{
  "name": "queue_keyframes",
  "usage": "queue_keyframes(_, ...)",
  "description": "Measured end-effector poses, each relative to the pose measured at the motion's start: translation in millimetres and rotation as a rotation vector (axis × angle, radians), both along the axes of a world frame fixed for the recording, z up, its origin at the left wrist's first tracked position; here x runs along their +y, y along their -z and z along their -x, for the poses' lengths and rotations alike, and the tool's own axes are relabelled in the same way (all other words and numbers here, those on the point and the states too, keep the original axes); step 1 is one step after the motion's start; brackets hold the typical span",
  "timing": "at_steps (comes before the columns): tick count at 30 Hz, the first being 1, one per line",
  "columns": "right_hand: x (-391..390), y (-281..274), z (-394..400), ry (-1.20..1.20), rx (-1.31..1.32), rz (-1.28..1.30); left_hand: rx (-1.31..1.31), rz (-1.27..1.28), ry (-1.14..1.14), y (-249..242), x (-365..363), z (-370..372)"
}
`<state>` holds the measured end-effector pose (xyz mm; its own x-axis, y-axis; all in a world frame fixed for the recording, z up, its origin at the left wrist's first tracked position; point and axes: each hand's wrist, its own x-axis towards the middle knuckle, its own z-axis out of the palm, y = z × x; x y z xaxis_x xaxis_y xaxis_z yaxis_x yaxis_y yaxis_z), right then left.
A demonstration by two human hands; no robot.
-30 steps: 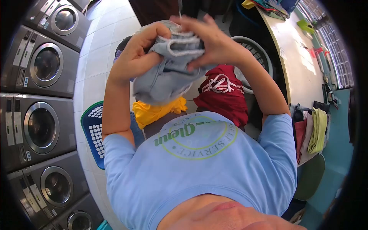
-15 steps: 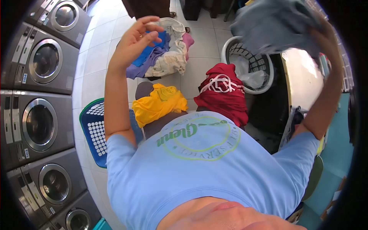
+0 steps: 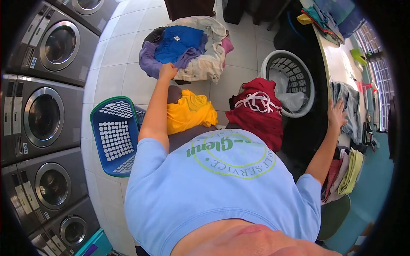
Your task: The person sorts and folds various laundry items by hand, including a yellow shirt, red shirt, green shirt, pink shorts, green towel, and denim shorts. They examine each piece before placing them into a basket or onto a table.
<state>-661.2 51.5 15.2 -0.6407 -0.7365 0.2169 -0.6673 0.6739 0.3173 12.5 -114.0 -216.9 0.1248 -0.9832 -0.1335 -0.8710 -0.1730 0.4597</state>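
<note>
My left hand (image 3: 168, 71) is closed at the near edge of a clothes pile, its fingers on the purple cloth (image 3: 149, 59). A blue garment (image 3: 179, 42) lies on top, with cream cloth (image 3: 213, 34) around it. My right hand (image 3: 336, 115) lies with spread fingers against the edge of folded grey-blue denim (image 3: 351, 111) on the counter at the right. A yellow shirt (image 3: 192, 112) and a dark red garment with white cords (image 3: 258, 109) rest across my lap.
A blue basket with a green rim (image 3: 115, 141) stands at the left. A white-rimmed basket (image 3: 309, 94) holds clear plastic. Stacked machines (image 3: 60, 46) line the left side. Folded clothes (image 3: 350, 173) lie at the counter's near end. A person's dark clothing (image 3: 190, 8) shows at the top.
The grey-blue cloth has gone from the air down onto the counter, and my right hand has lowered and opened. My left hand has moved down to the pile and closed.
</note>
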Motion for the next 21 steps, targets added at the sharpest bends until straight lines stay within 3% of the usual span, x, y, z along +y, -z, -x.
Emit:
queue_keyframes(4, 20, 12, -18, -0.077, 0.131, -0.05, -0.19, 0.204, -0.084, 10, 1, 3)
queue_keyframes(7, 29, 10, -24, -0.207, 0.257, -0.031, -0.178, 0.345, -0.122, 13, -10, 5)
queue_keyframes(10, 34, 18, -25, -0.28, 0.274, 0.041, -0.36, 0.148, -0.008, 29, -26, -2)
queue_keyframes(13, 35, 9, -43, -0.212, 0.249, -0.1, -0.381, 0.094, 0.012, 31, -36, -7)
queue_keyframes(14, 30, -18, -83, -0.112, 0.113, -0.18, -0.305, 0.096, -0.033, 35, -41, -9)
queue_keyframes(16, 25, -10, -81, -0.42, -0.291, 0.061, -0.158, 0.096, -0.123, 42, -52, -13)
queue_keyframes(19, 2, 1, -123, -0.859, -0.964, 0.294, -0.004, 0.452, -0.101, -13, -43, 21)
queue_keyframes(21, -10, -14, -194, -0.824, -1.295, 0.087, 0.208, 0.597, -0.001, -60, -25, 60)
